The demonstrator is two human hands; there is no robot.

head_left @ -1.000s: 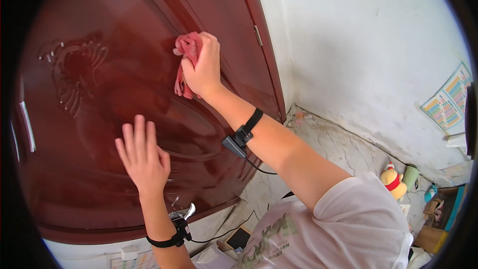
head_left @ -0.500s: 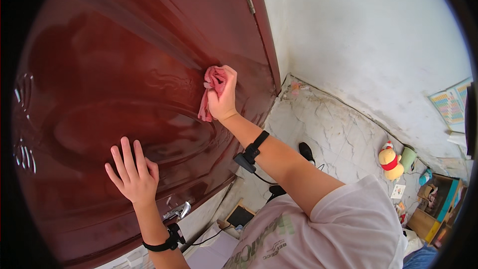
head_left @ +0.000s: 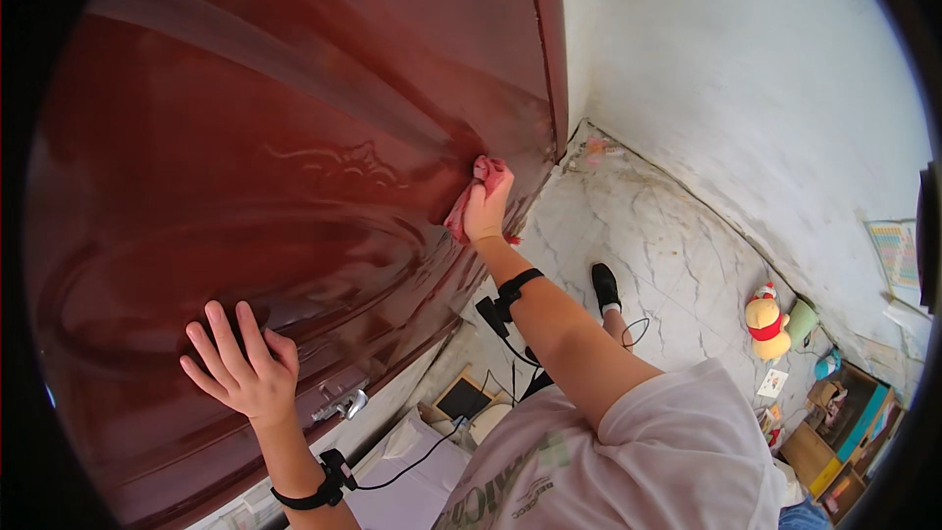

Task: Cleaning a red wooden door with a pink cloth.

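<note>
A glossy dark red door (head_left: 196, 177) with raised moulded panels fills the left side. My right hand (head_left: 488, 211) grips a bunched pink cloth (head_left: 459, 216) and presses it to the door, low down toward the hinge side. Flat against the door, fingers spread, my left hand (head_left: 245, 368) holds nothing. Just to the right of that hand is the silver door handle (head_left: 340, 405). Black bands with small devices and cables are strapped round both my forearms.
Pale marbled tiles (head_left: 628, 206) cover the floor beside a stained white wall (head_left: 726, 69). A yellow plush toy (head_left: 766, 327) and a wooden cabinet (head_left: 819, 451) stand at the right. My black shoe (head_left: 604, 285) is on the tiles. A dark framed board (head_left: 463, 397) lies below the handle.
My right hand with the cloth has moved right, toward the door's hinge edge. My left hand sits slightly lower and further left in view, still on the door. The view has shifted.
</note>
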